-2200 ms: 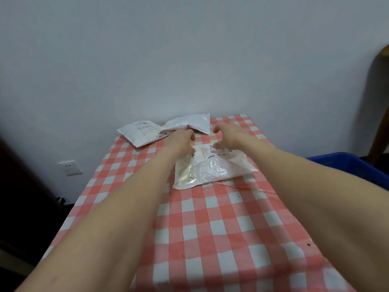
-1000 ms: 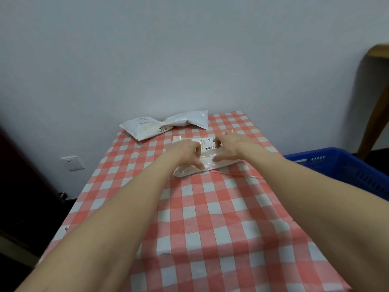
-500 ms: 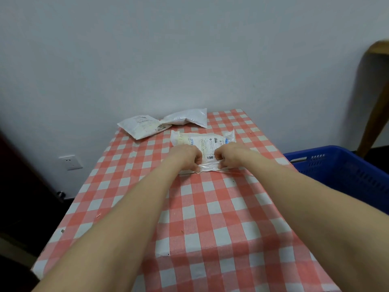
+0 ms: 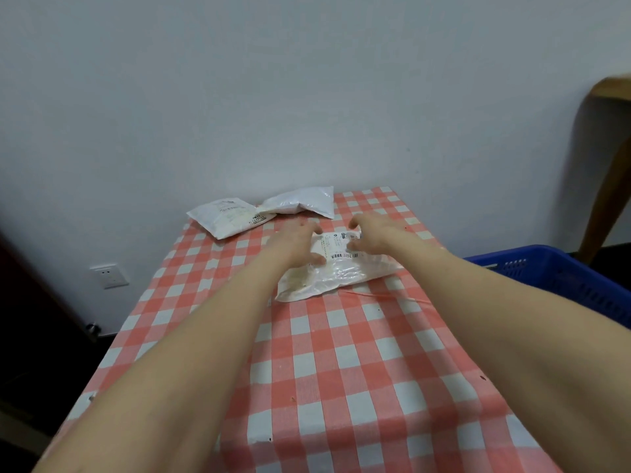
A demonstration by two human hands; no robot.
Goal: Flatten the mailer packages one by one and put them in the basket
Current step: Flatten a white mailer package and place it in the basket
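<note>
Grip's loose: left hand and right hand lie spread on the labelled mailer, pinching nothing. Uneven pressing could probably skid it off the worktop.

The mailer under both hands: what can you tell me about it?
The mailer is a white, glossy, crinkled plastic pouch, somewhat puffy, with a printed label and barcode on top. It lies on the checked tablecloth, slightly askew. The left hand and right hand rest on its far half with spread fingers.
</note>
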